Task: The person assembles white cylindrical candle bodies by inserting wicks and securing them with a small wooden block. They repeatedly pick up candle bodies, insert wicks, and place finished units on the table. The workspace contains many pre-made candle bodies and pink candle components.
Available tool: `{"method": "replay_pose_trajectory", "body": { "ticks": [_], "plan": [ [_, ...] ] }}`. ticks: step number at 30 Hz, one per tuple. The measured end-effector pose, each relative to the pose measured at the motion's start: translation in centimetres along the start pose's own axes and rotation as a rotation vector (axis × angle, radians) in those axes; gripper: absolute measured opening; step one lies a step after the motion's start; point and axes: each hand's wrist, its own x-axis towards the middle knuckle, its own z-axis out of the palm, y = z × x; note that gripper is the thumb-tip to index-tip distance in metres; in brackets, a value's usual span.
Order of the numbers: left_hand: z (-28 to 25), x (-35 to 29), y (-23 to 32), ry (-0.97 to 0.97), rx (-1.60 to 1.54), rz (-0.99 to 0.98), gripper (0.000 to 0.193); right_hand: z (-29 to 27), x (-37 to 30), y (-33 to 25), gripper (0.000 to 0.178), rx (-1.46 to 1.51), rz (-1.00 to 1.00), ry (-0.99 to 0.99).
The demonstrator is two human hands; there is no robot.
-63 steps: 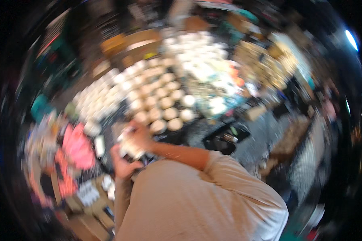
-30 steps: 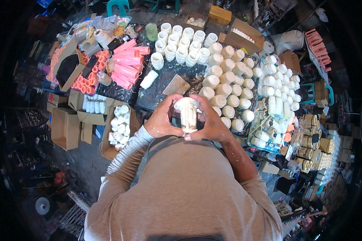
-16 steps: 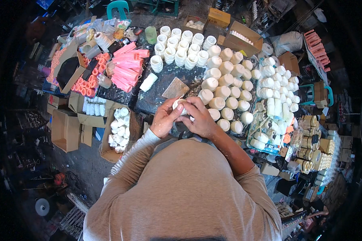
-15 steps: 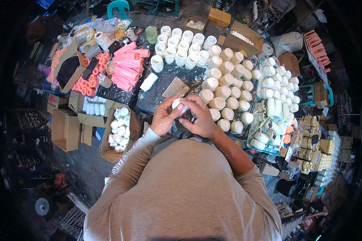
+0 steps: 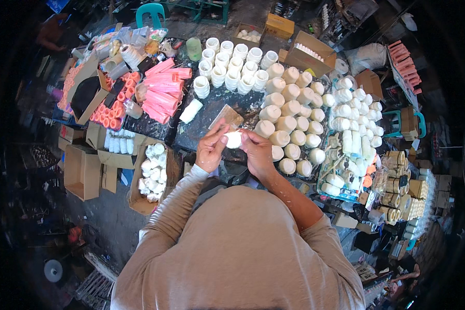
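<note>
left hand + right hand | grip white piece | axis left-right

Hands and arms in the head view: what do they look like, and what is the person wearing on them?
Both hands are bare, with no gloves, rings or watch visible. The left hand and right hand carry pale, chalky white smears, also on the fingers. Long beige sleeves of a plain, loose top cover both arms down to the wrists; the left cuff looks lighter, dusted white.
</note>
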Motion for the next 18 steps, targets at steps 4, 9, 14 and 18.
{"method": "replay_pose_trajectory", "body": {
  "ticks": [4, 9, 14, 18],
  "plan": [
    [2.4, 0.5, -0.3, 0.242, 0.182, -0.111, 0.027, 0.3, 1.6, 0.2, 0.025, -0.507, -0.274, 0.169],
    [1.7, 3.8, -3.7, 0.518, -0.612, -0.696, 0.014, 0.8, 3.6, 1.5, 0.024, -0.618, -0.267, 0.347],
    [1.1, 5.4, -7.2, 0.51, -0.75, -0.852, 0.024, -0.9, 5.6, 6.2, 0.021, -0.271, 0.03, 0.431],
    [1.7, 4.3, -7.3, 0.359, -0.876, -0.839, 0.029, -4.9, 9.0, 11.3, 0.038, -0.074, -0.074, 0.422]
  ]
}}
